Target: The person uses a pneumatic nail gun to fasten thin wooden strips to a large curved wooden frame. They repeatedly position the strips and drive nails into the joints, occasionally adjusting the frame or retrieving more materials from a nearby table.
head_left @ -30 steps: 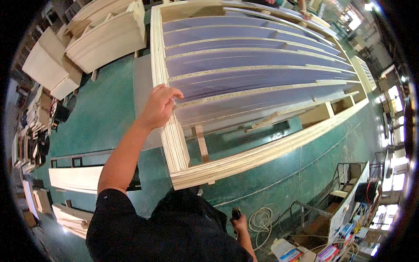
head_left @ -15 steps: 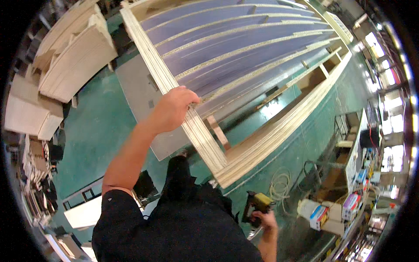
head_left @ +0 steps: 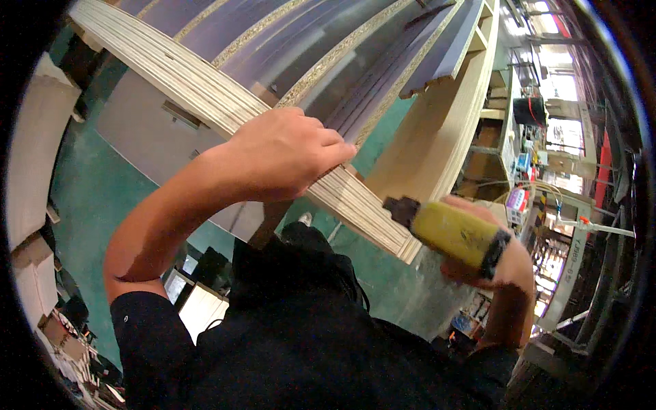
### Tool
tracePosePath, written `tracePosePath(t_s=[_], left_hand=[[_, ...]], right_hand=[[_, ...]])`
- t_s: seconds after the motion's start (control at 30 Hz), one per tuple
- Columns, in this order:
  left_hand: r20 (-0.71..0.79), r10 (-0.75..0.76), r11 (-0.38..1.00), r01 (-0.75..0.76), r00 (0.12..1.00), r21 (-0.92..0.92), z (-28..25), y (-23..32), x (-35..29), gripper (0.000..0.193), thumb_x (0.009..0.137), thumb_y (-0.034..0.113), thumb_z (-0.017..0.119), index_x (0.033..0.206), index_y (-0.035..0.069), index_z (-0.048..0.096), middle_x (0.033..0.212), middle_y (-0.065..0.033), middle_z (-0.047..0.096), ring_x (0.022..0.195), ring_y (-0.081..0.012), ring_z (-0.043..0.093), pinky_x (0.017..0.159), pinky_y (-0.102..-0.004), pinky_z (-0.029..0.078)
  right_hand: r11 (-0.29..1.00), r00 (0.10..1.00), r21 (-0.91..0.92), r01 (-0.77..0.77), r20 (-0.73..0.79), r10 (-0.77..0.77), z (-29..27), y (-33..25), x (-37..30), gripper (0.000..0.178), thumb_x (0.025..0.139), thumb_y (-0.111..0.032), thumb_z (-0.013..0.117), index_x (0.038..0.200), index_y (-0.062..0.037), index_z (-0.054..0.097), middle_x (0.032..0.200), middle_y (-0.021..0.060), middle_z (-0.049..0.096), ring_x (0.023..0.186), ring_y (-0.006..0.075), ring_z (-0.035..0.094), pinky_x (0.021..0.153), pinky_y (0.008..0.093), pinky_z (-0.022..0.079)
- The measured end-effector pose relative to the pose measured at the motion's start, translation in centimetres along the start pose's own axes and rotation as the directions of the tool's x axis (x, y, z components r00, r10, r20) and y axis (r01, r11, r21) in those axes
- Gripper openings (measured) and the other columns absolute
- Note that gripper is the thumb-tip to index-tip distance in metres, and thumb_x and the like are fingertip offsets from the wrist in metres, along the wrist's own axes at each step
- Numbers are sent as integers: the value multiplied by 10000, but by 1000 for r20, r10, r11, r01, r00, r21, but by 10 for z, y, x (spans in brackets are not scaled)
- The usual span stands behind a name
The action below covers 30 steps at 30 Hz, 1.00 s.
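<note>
While a tall stack of pale wooden panels (head_left: 31, 150) stands at the far left on a glossy green floor (head_left: 113, 188), a flat grey sheet (head_left: 147, 130) lies to its right, partly hidden by a long pale rail of layered plywood (head_left: 195, 89). This rail runs slantwise from the upper left down to a corner right of centre. Across the rail lies the person's left hand (head_left: 290, 150), back upward, its forearm bent in from the lower left. Its fingers are bent over the rail's inner edge, just beside the near end of a board; whether they clamp anything, I cannot tell. Past the rail, a row of long boards with purple-grey faces and speckled tan edges (head_left: 324, 66) fans toward the top. Below the hand, a light-coloured shoe (head_left: 305, 219) shows above black clothing (head_left: 301, 342). Farther right, a broad tan wooden side board (head_left: 434, 130) meets the rail near the corner. There the right hand (head_left: 514, 258) has its fingers wrapped round a handheld yellow-and-black tool (head_left: 452, 234), whose dark nose points left over the rail's end; contact is unclear. Beyond it are a black round container (head_left: 530, 111) and a purple-and-white box (head_left: 517, 200).
</note>
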<state>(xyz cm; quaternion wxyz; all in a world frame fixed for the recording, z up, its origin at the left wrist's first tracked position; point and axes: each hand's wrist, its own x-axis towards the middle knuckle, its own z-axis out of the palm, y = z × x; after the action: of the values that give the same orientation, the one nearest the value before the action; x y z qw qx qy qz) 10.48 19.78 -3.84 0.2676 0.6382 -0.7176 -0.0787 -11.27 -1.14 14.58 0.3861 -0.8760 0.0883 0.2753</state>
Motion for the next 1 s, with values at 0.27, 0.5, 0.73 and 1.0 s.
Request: tracePosePath(t_s=[0.27, 0.5, 0.73, 1.0], left_hand=[[17, 9, 997, -8, 1000, -77, -1, -8, 1, 356, 844, 106, 642, 1192, 51, 689, 1003, -113, 722, 907, -338, 700, 792, -449, 556], [243, -32, 987, 69, 969, -145, -22, -6, 28, 391, 852, 92, 645, 1242, 125, 653, 975, -161, 705, 930, -373, 700, 795, -480, 566], [597, -25, 996, 68, 802, -49, -23, -11, 91, 251, 840, 73, 647, 1076, 86, 729, 1022, -217, 720, 1018, -397, 707, 862, -491, 573], [639, -70, 996, 86, 766, 7, -7, -5, 92, 246, 818, 59, 658, 1044, 120, 731, 990, -186, 732, 1005, -406, 708, 859, -495, 578]], right_hand=[[998, 999, -65, -24, 23, 25, 4, -7, 53, 698, 702, -165, 843, 1321, 9, 571, 1271, 172, 612, 1202, 303, 601, 1050, 381, 466], [997, 997, 28, 75, -23, -74, 1, -4, 47, 500, 719, -150, 780, 1162, 22, 623, 1090, 173, 626, 1021, 352, 627, 904, 405, 509], [990, 998, 127, 62, 20, -65, 5, 27, 9, 434, 746, -135, 765, 1129, 19, 631, 1070, 147, 610, 953, 292, 617, 852, 384, 510], [983, 991, 136, 120, -67, -112, 19, 41, -13, 470, 769, -138, 790, 1173, 38, 628, 1136, 175, 629, 1010, 326, 633, 906, 385, 522]])
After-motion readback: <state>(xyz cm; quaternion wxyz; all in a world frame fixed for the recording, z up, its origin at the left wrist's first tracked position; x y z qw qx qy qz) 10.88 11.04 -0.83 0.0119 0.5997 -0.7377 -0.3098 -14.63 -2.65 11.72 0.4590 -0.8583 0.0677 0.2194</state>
